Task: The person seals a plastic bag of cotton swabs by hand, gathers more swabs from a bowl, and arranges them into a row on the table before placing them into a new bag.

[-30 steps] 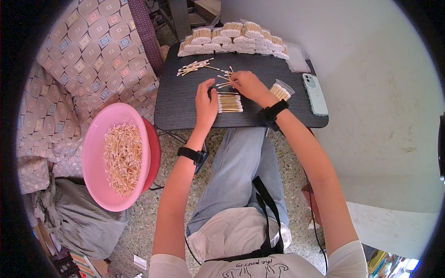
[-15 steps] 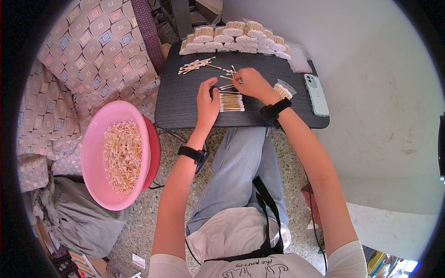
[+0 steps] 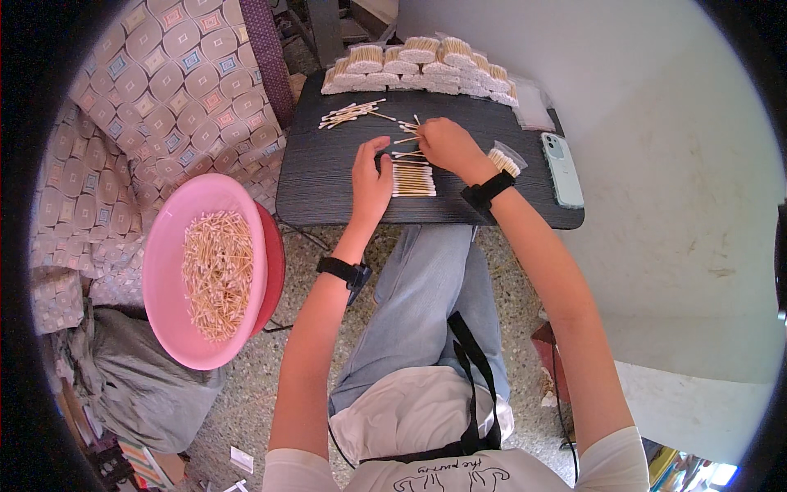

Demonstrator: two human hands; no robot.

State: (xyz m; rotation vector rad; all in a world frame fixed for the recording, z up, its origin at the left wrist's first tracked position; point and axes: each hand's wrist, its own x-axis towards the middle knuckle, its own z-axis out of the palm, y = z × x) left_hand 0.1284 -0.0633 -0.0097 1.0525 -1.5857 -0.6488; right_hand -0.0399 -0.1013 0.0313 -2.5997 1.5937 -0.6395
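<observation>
On the black table, a row of cotton swabs (image 3: 415, 179) lies side by side. My left hand (image 3: 374, 182) rests at the row's left edge, thumb and fingers apart, nothing held. Beyond the row, my right hand (image 3: 449, 149) is closed, its fingers bent down over a few loose cotton swabs (image 3: 405, 140). Their left ends stick out from under it, and its fingertips are partly hidden. A small scattered heap of cotton swabs (image 3: 348, 114) lies farther left. Just right of my right hand is a clear bag of swabs (image 3: 505, 161).
Bagged swabs (image 3: 420, 72) are stacked along the far edge of the table (image 3: 328, 184). Clear plastic bags (image 3: 534, 111) and a pale phone (image 3: 561, 170) lie at the right, near the wall. Left of the table, a pink basin (image 3: 168, 287) holds many loose swabs.
My right hand has shifted slightly among the loose swabs, and those showing beside its fingers lie differently. My left hand stays by the row. The whole view has shifted slightly.
</observation>
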